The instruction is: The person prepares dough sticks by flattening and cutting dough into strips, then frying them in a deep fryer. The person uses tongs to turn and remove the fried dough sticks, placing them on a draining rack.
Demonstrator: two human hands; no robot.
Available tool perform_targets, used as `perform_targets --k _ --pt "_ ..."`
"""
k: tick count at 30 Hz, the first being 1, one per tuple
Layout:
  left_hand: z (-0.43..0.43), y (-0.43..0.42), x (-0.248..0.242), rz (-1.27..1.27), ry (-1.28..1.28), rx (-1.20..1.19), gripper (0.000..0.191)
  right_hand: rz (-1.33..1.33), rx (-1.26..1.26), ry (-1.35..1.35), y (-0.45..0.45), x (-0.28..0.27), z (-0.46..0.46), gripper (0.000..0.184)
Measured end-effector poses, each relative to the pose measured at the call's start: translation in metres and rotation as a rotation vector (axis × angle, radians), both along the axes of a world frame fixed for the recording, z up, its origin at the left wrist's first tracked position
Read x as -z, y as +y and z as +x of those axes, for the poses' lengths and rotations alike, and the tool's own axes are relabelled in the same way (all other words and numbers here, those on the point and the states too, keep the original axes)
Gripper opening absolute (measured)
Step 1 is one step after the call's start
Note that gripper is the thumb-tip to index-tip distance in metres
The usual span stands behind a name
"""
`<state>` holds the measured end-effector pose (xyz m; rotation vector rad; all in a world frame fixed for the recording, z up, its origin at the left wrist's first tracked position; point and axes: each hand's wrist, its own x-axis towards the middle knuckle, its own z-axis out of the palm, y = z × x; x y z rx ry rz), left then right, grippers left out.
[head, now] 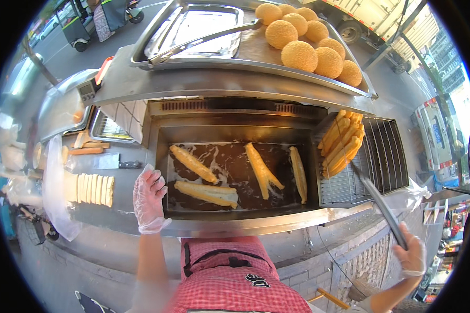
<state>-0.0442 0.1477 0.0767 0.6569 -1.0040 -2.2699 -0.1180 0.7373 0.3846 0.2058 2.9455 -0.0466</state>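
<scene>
My right hand (pixel 409 250), in a clear plastic glove, grips long metal tongs (pixel 384 211). Their tips reach into a wire draining basket (pixel 338 195) beside a pile of golden fried dough sticks (pixel 342 141); whether they touch one, I cannot tell. Over the left rim of the fryer, my left hand (pixel 150 197), also gloved, is raised with loosely bent fingers and nothing in it. Several dough sticks float in the fryer's dark oil (pixel 227 156): a forked one (pixel 260 170) mid-right, a narrow one (pixel 298 175) by the right wall, and two on the left, including a paler one (pixel 207 193).
Left of the fryer lie a row of raw dough strips (pixel 96 189), a cleaver (pixel 117 160) and a plastic sheet (pixel 55 187). On the shelf above, a metal tray (pixel 254 64) holds several sesame balls (pixel 299 56) and another pair of tongs (pixel 203 40). A truck (pixel 380 17) stands beyond.
</scene>
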Motion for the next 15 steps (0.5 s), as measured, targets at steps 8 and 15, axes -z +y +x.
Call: perform_targets --k 8,15 --pt "0.035 -0.009 0.005 0.118 0.15 -0.116 0.062 0.232 0.04 -0.251 0.051 0.079 -0.136 0.065" --pt "0.113 -0.048 0.011 0.049 -0.114 -0.3 0.082 -0.096 0.191 -0.502 0.103 0.17 -0.171 0.051"
